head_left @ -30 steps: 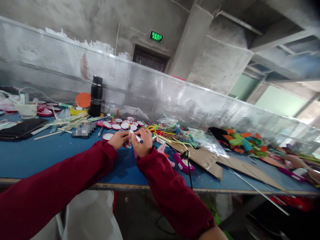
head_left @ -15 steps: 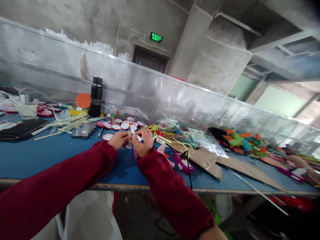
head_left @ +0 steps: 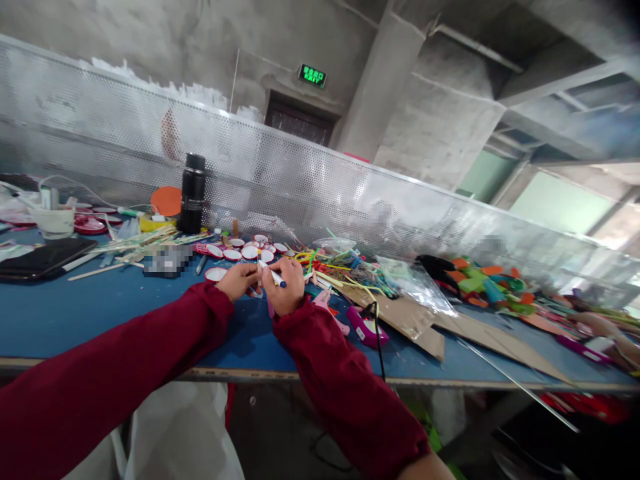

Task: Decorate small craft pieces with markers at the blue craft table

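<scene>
The left hand [head_left: 239,280] and the right hand [head_left: 286,288] were held close together over the blue table [head_left: 100,310], near its middle, both in dark red sleeves. A white pen [head_left: 273,273] with a blue end was gripped in the closed right hand, its tip pointed left towards the left fingers. The left hand was curled narrow and pinched on a piece [head_left: 256,289] just below the pen tip; what the piece was could not be told, as most of it was hidden by the fingers.

Just beyond the hands, a cluster of discs [head_left: 240,253], white with red rims, was laid on the table. Far left of them a black flask [head_left: 193,192] was stood upright, with an orange circle [head_left: 166,199] beside it. Sticks [head_left: 130,243] were scattered to the left, and further left a white bowl [head_left: 53,221] and a dark tablet [head_left: 43,257] were seen. To the right of the hands, coloured strips [head_left: 340,263], a clear bag [head_left: 410,277], cardboard [head_left: 400,315] and a pink tool [head_left: 367,327] with a black cord were spread out. The far edge of the table was closed off by a perforated metal screen [head_left: 300,187].
</scene>
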Demonstrator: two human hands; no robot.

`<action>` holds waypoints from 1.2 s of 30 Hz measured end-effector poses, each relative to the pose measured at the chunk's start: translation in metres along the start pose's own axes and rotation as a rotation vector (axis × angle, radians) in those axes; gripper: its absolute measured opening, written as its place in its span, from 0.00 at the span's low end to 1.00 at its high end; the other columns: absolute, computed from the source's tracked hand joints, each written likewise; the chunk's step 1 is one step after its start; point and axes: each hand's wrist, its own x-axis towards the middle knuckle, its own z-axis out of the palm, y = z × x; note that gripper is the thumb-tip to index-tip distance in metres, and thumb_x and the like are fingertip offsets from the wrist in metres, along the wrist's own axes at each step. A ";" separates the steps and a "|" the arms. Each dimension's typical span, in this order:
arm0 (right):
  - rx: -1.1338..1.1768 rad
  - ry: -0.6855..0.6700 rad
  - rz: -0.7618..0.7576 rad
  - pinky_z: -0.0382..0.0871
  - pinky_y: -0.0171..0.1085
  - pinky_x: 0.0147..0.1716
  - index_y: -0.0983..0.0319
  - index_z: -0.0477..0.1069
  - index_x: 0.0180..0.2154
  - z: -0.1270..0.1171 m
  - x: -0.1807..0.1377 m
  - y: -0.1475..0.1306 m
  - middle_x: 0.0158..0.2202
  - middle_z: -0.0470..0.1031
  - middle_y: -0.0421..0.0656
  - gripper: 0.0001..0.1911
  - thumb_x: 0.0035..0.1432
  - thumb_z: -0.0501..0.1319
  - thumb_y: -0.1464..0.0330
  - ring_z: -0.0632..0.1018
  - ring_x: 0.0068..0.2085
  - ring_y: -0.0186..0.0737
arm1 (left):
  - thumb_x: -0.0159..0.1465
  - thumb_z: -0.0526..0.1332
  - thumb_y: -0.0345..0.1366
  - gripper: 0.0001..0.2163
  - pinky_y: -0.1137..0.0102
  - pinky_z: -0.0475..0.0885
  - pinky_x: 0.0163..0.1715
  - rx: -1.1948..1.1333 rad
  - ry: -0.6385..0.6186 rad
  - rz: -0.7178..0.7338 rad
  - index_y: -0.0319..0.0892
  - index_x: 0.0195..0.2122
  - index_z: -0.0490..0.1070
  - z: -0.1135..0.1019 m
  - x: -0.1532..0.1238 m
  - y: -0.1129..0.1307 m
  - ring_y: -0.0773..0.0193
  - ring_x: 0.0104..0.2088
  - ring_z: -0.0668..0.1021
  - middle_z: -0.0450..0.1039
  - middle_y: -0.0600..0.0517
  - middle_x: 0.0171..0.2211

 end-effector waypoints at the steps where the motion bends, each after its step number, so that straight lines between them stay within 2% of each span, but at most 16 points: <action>1: 0.002 -0.006 0.000 0.64 0.38 0.40 0.59 0.64 0.27 0.000 0.000 0.000 0.24 0.69 0.38 0.06 0.56 0.58 0.67 0.71 0.30 0.36 | 0.53 0.62 0.48 0.16 0.75 0.69 0.19 0.001 -0.001 0.003 0.40 0.24 0.65 0.000 0.000 0.000 0.67 0.23 0.74 0.67 0.54 0.21; 30: -0.017 0.029 0.020 0.63 0.39 0.38 0.59 0.63 0.27 0.000 0.000 0.003 0.24 0.69 0.38 0.06 0.55 0.59 0.68 0.71 0.30 0.37 | 0.55 0.62 0.47 0.15 0.75 0.70 0.20 -0.002 -0.006 -0.001 0.39 0.26 0.66 -0.001 0.000 -0.001 0.67 0.23 0.74 0.69 0.54 0.22; 36: 0.016 -0.012 -0.006 0.63 0.38 0.38 0.59 0.64 0.27 0.000 0.000 0.002 0.24 0.69 0.38 0.06 0.56 0.58 0.67 0.71 0.30 0.36 | 0.54 0.62 0.49 0.16 0.74 0.70 0.20 0.002 0.002 0.003 0.39 0.26 0.67 0.000 -0.001 0.001 0.67 0.23 0.74 0.69 0.53 0.22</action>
